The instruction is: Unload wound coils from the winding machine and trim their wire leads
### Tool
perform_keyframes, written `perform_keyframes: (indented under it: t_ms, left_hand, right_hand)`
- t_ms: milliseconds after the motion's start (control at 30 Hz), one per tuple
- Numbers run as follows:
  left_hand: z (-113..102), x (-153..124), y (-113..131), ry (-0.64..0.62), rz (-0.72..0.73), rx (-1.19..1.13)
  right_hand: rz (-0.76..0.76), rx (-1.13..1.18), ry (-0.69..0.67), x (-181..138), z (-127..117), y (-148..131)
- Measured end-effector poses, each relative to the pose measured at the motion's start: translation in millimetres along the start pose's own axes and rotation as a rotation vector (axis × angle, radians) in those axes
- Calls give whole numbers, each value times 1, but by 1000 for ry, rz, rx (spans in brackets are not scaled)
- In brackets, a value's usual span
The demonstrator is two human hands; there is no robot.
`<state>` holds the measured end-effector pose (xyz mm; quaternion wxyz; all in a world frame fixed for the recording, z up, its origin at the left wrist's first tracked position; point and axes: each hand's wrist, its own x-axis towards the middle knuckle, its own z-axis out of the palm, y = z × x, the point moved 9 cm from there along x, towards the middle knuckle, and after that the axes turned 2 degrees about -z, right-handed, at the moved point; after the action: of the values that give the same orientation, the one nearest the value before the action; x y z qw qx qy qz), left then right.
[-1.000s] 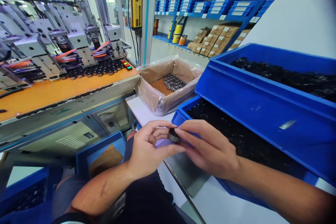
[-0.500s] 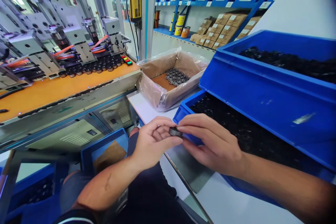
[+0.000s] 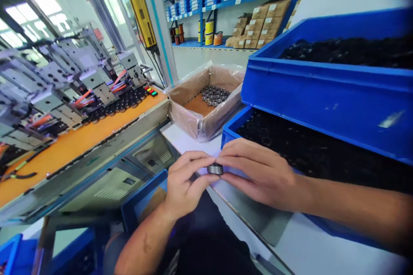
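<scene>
Between the fingertips of both hands is a small round part (image 3: pixel 215 169), dark on top with a grey metal rim. My left hand (image 3: pixel 187 182) pinches it from the left, thumb below and fingers above. From the right, my right hand (image 3: pixel 258 174) closes thumb and fingers on the same part. The fingertips hide its two ends. Just beyond the right hand stands a blue bin (image 3: pixel 230 134) filled with many small black parts.
A second blue bin (image 3: pixel 290 88) of black parts rests above the first. Behind the hands, a plastic-lined cardboard box (image 3: pixel 206 126) holds rows of similar round parts. At left is a machine with an orange work surface (image 3: pixel 135 122). Below it sits another blue bin (image 3: pixel 145 197).
The view has tilted and shifted. The left fingers have straightened along the round part, which now shows its metal rim side-on. Both hands keep hold of it.
</scene>
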<state>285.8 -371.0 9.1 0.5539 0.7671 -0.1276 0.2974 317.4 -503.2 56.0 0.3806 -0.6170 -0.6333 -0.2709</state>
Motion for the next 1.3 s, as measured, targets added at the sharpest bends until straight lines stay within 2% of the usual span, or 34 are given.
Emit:
perform_keyframes:
  t_ms: [100, 200, 333, 467, 533, 667, 733, 833, 933, 1100, 1167, 1200, 1233, 1300]
  left_hand:
    - [-3, 1, 7, -3, 75, 114]
    - [-3, 1, 4, 19, 54, 95]
    - [0, -2, -18, 79, -129, -148]
    - [17, -6, -41, 74, -378, -498]
    - [24, -6, -41, 44, -402, -566]
    - [30, -9, -45, 30, -474, -557]
    - [36, -11, -47, -6, -517, -642]
    - [40, -12, -44, -59, -486, -754]
    - [35, -10, -40, -80, -414, -690]
    - [27, -16, -35, -148, -394, -393]
    - [12, -12, -33, -151, -371, -263]
    - [-5, -6, -32, -126, -333, -160]
    - [-29, 2, -30, -81, -284, -16]
    - [-96, 18, -24, 52, -213, 366]
  right_hand:
    - [-18, -15, -14, -2, 3, -2]
    - [-47, -29, 2, -3, 2, -4]
    - [16, -19, 31, -3, -4, 4]
    - [53, -4, 60, -2, -9, 9]
    - [45, -20, 57, -1, -9, 8]
    - [38, -9, 52, -1, -6, 5]
    - [34, 17, 49, -2, -5, 4]
    - [44, 42, 30, -1, -5, 5]
    - [50, 25, 11, -1, -5, 3]
    - [56, -12, -70, -7, 5, -2]
    - [75, -47, -126, -13, 12, 4]
    - [83, -70, -148, -17, 15, 9]
    - [87, -81, -161, -21, 17, 15]
    - [139, -70, -149, -28, 22, 33]
